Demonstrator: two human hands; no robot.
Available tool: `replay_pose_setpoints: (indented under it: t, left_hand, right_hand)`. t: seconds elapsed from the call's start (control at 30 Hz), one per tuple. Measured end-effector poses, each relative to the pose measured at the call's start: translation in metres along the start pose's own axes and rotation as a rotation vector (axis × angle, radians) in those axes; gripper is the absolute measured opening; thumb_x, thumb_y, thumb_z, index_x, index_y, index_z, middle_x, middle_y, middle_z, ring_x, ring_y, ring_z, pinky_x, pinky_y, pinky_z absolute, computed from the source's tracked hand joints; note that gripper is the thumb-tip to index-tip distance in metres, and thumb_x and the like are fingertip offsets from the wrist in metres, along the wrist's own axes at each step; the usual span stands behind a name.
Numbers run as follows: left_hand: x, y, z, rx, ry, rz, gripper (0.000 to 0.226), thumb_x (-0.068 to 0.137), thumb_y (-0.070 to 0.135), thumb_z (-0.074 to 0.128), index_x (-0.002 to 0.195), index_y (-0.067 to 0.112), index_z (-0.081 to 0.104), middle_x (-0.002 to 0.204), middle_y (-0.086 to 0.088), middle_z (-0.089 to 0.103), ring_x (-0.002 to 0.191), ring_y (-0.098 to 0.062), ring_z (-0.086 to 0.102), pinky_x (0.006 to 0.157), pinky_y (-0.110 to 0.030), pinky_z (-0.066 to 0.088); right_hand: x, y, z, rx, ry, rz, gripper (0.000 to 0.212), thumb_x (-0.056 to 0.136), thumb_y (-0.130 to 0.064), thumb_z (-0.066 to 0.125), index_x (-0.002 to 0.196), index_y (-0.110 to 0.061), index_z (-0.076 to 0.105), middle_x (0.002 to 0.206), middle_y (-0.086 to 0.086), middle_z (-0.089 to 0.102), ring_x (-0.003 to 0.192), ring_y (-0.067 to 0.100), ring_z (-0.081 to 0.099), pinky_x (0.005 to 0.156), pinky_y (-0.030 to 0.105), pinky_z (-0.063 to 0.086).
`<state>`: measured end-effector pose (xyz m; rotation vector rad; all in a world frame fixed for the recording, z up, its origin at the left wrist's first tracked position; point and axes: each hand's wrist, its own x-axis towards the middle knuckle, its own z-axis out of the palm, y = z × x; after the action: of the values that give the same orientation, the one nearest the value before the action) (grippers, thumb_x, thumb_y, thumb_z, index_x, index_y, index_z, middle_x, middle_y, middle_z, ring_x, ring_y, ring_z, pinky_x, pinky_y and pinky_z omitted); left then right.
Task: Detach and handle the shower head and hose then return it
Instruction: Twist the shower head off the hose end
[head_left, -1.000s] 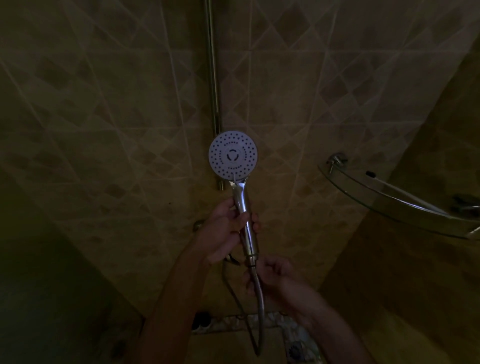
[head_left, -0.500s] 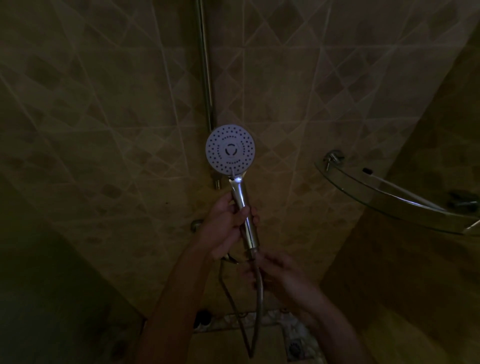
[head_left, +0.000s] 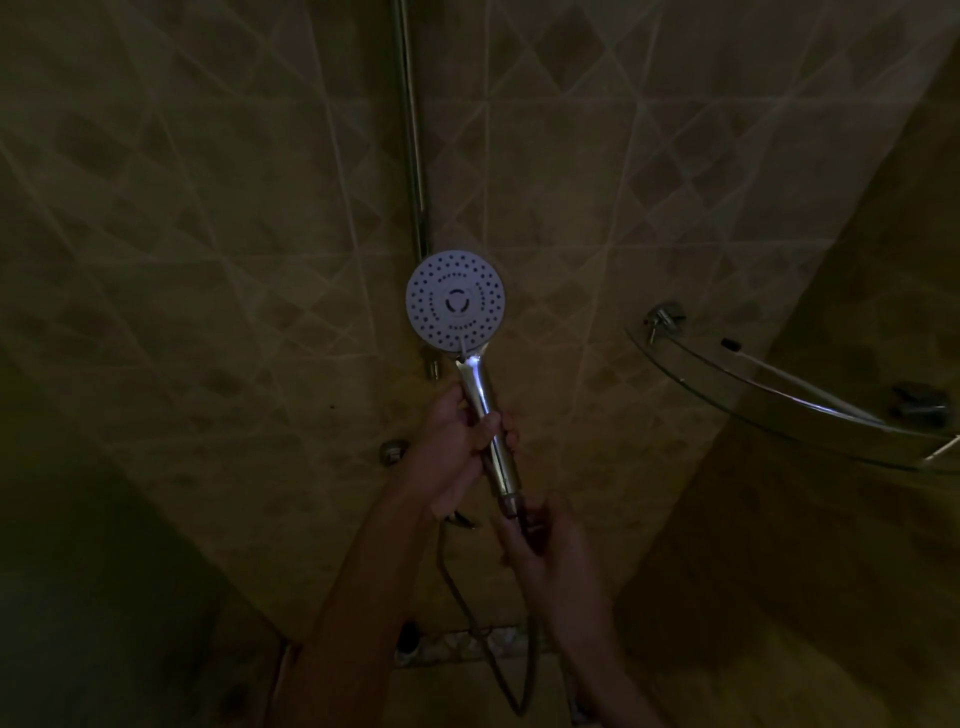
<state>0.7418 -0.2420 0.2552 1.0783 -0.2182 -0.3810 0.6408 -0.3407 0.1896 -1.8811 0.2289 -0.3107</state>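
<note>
1. Shower head is off the wall and held up in front of the tiled wall, its round white spray face turned toward the person, in front of the lower end of the upright rail.
2. Left hand is wrapped around the chrome handle; fingers curl fully round it, thumb on the near side.
3. Right hand sits just below, at the nut where the hose joins the handle. Fingers look closed on that joint, but the light is dim and I cannot tell how tight.
4. Hose hangs in a loop below both hands and runs back up toward the wall.
5. Progress, as I judge it: lifting the head off its holder is done; the handling is under way, likely working the joint. The hose looks joined to the handle still. Putting it all back on the rail is left.
6. Count: one shower head, one hose, one rail, two hands, one glass corner shelf to the right, one round wall fitting beside the left wrist.
</note>
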Motion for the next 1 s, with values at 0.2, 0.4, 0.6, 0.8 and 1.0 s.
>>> replay_pose_setpoints:
  t: [0.2,0.4,0.6,0.8,1.0]
  left_hand:
    - [-0.002,0.0,-0.005,0.01,-0.039,0.003,0.024,0.09,-0.015,0.04,0.094,0.008,0.046,0.074,-0.012,0.053,0.064,-0.023,0.053,0.067,-0.042,0.045]
    - [0.001,-0.006,-0.005,-0.001,-0.028,-0.004,0.024,0.09,-0.014,0.041,0.094,0.009,0.049,0.071,-0.008,0.057,0.063,-0.022,0.054,0.067,-0.042,0.047]
    - [0.003,-0.011,-0.005,-0.045,-0.025,0.012,0.025,0.091,-0.011,0.043,0.105,0.009,0.046,0.073,-0.007,0.059,0.068,-0.023,0.055,0.067,-0.041,0.049]
    - [0.001,-0.009,-0.011,-0.026,-0.075,0.008,0.024,0.089,-0.013,0.043,0.093,0.01,0.049,0.077,-0.011,0.052,0.064,-0.024,0.053,0.066,-0.04,0.047]
    - [0.001,-0.013,-0.009,-0.024,-0.088,0.0,0.025,0.086,-0.011,0.046,0.093,0.012,0.052,0.079,-0.011,0.054,0.07,-0.026,0.052,0.063,-0.037,0.049]
  right_hand:
    - [0.024,0.003,-0.028,0.668,-0.593,0.333,0.027,0.096,-0.019,0.047,0.098,-0.006,0.071,0.09,0.013,0.074,0.071,0.019,0.068,0.068,0.026,0.054]
    - [0.021,0.003,-0.018,0.569,-0.378,0.315,0.007,0.082,-0.015,0.065,0.079,-0.009,0.062,0.072,0.009,0.064,0.058,0.015,0.058,0.064,0.032,0.048]
    - [-0.003,0.005,0.008,0.041,0.091,-0.022,0.02,0.082,-0.012,0.071,0.09,-0.018,0.054,0.079,-0.007,0.066,0.069,0.009,0.063,0.066,0.023,0.05]
    - [0.007,0.002,-0.008,0.616,-0.355,0.347,0.024,0.088,-0.03,0.054,0.088,-0.013,0.071,0.083,0.009,0.073,0.066,0.016,0.061,0.072,0.033,0.048]
    - [0.005,0.002,-0.008,0.484,-0.212,0.184,0.015,0.089,-0.009,0.061,0.085,0.006,0.061,0.065,0.004,0.064,0.06,0.017,0.055,0.058,0.029,0.042]
